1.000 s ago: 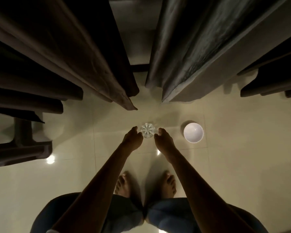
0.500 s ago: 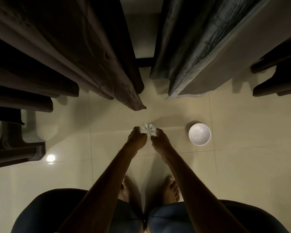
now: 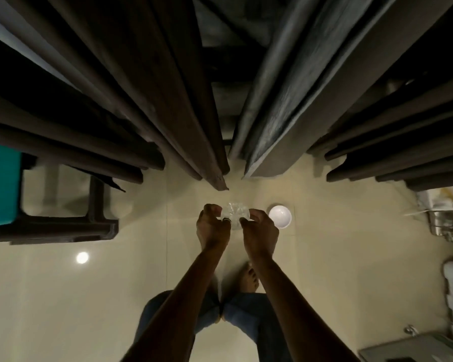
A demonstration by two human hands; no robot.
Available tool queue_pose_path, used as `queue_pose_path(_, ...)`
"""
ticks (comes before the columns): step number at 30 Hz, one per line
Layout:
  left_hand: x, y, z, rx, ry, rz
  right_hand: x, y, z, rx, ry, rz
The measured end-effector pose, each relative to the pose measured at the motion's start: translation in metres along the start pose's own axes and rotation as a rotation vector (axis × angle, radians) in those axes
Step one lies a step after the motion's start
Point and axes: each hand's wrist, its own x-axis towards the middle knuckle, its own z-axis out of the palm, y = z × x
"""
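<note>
btwn left grip (image 3: 212,227) & right grip (image 3: 260,229), clear glass (image 3: 236,213) pinched by both.

Dim, warm yellow indoor light. A round glare spot (image 3: 82,257) on the glossy floor (image 3: 351,257) mirrors a lamp overhead. The curtains (image 3: 141,87) are nearly black and fan outward, stretched by the wide lens. The white bowl (image 3: 279,216) is brightest. The glass (image 3: 235,215) glints faintly between the shadowed left hand (image 3: 212,227) and right hand (image 3: 259,229). The right edge is smeared and soft.
</note>
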Motion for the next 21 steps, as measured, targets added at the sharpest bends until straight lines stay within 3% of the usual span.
queue_pose_path(10, -0.149, 0.096, -0.152, -0.265, 0.038, 0.021, -0.15, -0.117, -0.106, 0.151, 0.001, -0.142)
queue_pose_path(15, -0.208, 0.117, -0.218, -0.359, 0.147, 0.024, -0.212, -0.143, -0.112, 0.244, -0.009, -0.17)
queue_pose_path(21, -0.238, 0.095, -0.276, -0.454, 0.23, -0.011, -0.268, -0.161, -0.09, 0.27, -0.039, -0.233)
